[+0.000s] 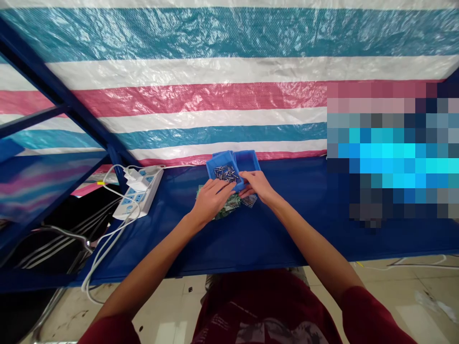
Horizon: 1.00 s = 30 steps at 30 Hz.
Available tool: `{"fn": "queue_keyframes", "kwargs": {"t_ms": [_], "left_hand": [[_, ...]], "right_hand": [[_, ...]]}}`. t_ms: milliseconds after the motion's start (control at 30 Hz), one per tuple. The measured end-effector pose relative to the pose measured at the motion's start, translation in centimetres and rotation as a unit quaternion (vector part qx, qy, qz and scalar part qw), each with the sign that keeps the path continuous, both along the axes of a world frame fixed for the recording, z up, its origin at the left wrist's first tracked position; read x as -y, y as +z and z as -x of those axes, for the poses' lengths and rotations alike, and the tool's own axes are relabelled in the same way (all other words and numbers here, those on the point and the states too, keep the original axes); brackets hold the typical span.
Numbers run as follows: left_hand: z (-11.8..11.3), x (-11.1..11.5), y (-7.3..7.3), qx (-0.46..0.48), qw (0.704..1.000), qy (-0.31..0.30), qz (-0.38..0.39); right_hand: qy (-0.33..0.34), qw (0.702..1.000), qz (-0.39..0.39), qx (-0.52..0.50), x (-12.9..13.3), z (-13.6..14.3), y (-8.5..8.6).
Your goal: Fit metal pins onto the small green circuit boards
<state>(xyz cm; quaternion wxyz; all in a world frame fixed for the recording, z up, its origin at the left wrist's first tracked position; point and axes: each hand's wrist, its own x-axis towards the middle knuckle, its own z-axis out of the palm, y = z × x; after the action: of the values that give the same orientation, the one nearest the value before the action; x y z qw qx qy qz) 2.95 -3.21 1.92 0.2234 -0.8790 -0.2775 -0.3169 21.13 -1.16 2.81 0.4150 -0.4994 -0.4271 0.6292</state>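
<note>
A blue plastic bin (212, 167) holds a loose pile of small dark metal pins or screws (224, 173). My left hand (212, 198) lies over its front edge, fingers stretched out and fingertips near the metal pieces. At the bin's right front corner is my right hand (258, 185), thumb above and fingers curled lower against the side. A second blue bin (247, 160) stands just behind and to the right, partly covered by the first. Beneath my hands lie green pieces (229, 206) that look like circuit boards, partly hidden.
All this sits on a dark blue tabletop (287, 224). To the left is a white power strip (138, 196) with a plugged-in adapter (138, 180) and looping white cables (107, 239). A striped plastic sheet (215, 105) hangs behind. A blue metal frame (82, 124) rises at left.
</note>
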Motion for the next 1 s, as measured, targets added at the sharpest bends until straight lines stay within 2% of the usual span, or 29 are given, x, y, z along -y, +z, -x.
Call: {"fn": "queue_keyframes", "kwargs": {"t_ms": [133, 267, 367, 467, 633, 733, 833, 1000], "left_hand": [[0.1, -0.2, -0.7, 0.013, 0.999, -0.031, -0.009], [0.3, -0.3, -0.6, 0.025, 0.998, -0.048, -0.027], [1.3, 0.1, -0.6, 0.053, 0.997, -0.05, -0.034], [2.7, 0.8, -1.2, 0.069, 0.997, -0.027, -0.015], [3.0, 1.3, -2.2, -0.071, 0.995, -0.056, 0.043], [2.5, 1.0, -2.3, -0.131, 0.988, -0.064, 0.053], [2.2, 0.4, -2.7, -0.169, 0.981, -0.073, 0.065], [1.8, -0.7, -3.9, -0.185, 0.977, -0.05, 0.095]], "right_hand": [[0.012, 1.0, -0.002, -0.002, 0.1, 0.2, -0.1], [0.026, 1.0, -0.015, 0.003, 0.1, -0.2, -0.2], [0.005, 0.998, -0.046, 0.046, -0.2, -1.2, -0.1], [-0.002, 0.985, -0.115, 0.125, -0.8, -2.4, 0.2], [0.029, 0.934, -0.228, 0.274, -1.7, -3.1, 1.1], [0.032, 0.886, -0.293, 0.357, -1.7, -2.8, 2.1], [0.039, 0.841, -0.333, 0.424, -1.2, -2.6, 2.8], [0.069, 0.804, -0.375, 0.456, -0.7, -2.5, 2.6]]}}
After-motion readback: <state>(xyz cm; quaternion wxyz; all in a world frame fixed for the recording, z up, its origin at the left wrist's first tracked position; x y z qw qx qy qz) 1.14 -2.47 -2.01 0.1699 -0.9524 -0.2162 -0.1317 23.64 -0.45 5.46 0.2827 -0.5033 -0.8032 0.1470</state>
